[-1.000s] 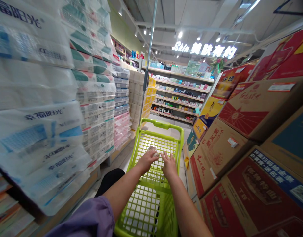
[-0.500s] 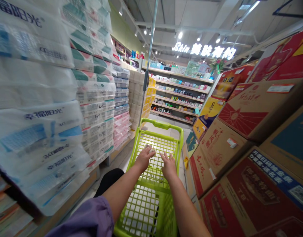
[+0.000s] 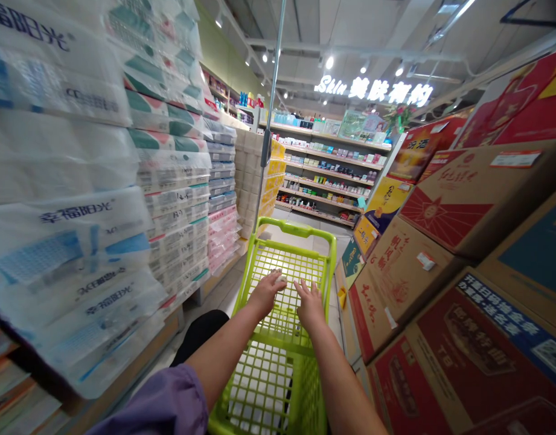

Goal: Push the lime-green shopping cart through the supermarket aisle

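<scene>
A lime-green plastic shopping basket point(image 3: 292, 347) with a slatted grid and a raised handle is right in front of me, its lower end running out of view. Over its grid I see my left hand point(image 3: 266, 295), fingers stretched forward and slightly apart. Beside it, a small gap away, my right hand point(image 3: 310, 307) is also spread, with its fingers pointing up and nothing in them. Whether the fingertips touch the grid, I cannot tell. A thin grey pole point(image 3: 266, 148) rises at the basket's far left corner.
Stacked packs of tissue paper point(image 3: 173, 211) line the left side. On the right, cardboard cartons point(image 3: 404, 266) are piled close to the basket. Shelves of small boxed goods point(image 3: 327, 172) stand at the aisle's far end, below a lit sign point(image 3: 375, 90).
My left hand's fingers have shifted very slightly downward, while my right hand keeps its place. The tissue packs at left have moved slightly further left in view.
</scene>
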{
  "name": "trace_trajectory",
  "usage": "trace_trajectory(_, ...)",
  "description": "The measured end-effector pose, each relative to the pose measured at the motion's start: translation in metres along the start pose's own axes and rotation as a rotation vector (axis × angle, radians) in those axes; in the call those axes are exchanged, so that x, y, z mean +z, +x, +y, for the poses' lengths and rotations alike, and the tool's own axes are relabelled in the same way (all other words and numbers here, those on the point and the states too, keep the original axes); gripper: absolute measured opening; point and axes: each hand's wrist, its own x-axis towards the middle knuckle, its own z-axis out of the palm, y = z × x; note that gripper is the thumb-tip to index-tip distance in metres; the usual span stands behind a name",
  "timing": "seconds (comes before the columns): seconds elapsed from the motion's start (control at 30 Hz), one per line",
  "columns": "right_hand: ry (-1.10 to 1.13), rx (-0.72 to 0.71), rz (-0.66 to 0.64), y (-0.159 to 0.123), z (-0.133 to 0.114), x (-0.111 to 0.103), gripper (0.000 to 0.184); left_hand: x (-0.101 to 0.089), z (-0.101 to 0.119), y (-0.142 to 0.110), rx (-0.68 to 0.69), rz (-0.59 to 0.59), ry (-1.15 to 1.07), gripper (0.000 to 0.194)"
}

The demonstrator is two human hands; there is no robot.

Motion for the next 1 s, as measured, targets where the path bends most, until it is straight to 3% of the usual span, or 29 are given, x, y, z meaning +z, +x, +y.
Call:
trace_trajectory(0.3, -0.042, -0.041, 0.005, 0.007, 0.005, 0.004, 0.093, 0.001, -0.01, 0.014, 0.105, 0.025, 0.164, 0.044)
trace_trajectory(0.53, 0.002, -0.048, -0.024, 0.031, 0.008, -0.005, 0.087, 0.004, -0.017, 0.033, 0.152, -0.039, 0.298, 0.054)
trace_trajectory(0.73, 0.007, -0.02, -0.027, 0.045, 0.006, -0.004, 0.09, 0.011, -0.028, 0.047, 0.042, -0.048, 0.393, 0.065)
trace_trajectory(0.9, -0.023, -0.024, 0.009, 0.045, 0.0, -0.004, 0.099, 0.015, -0.037, 0.052, 0.246, -0.181, 0.323, 0.069)
trace_trajectory(1.0, -0.006, -0.059, -0.013, 0.044, 0.0, -0.004, 0.103, 0.019, -0.038, 0.054, 0.181, -0.092, 0.308, 0.067)
